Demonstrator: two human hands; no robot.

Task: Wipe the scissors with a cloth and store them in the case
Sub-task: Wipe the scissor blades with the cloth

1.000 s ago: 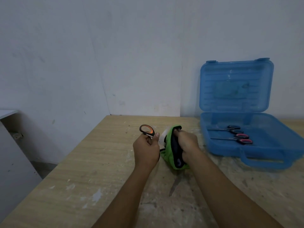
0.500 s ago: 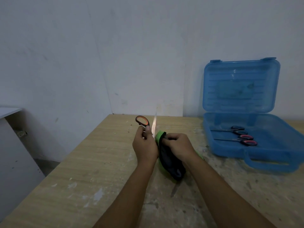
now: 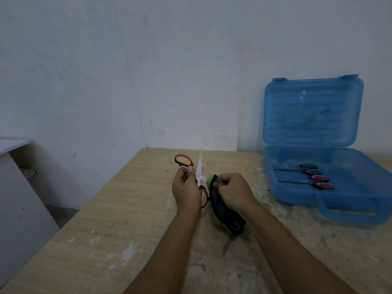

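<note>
My left hand grips orange-and-black scissors by the handles, spread open above the table, one bright blade pointing up. The other blade runs right into a green and black cloth, which my right hand holds bunched round it. At the right, an open blue plastic case has its lid leaning on the wall. Two more scissors lie in its tray: a black-handled pair and a pink-handled pair.
The worn wooden table has its left edge running diagonally, with a drop to the floor beyond. A white cabinet stands at the far left. A pale wall closes off the back.
The scissors have opened wide, with one blade now pointing up. My right hand has slid the cloth along the other blade, and the cloth hangs lower than a second ago.
</note>
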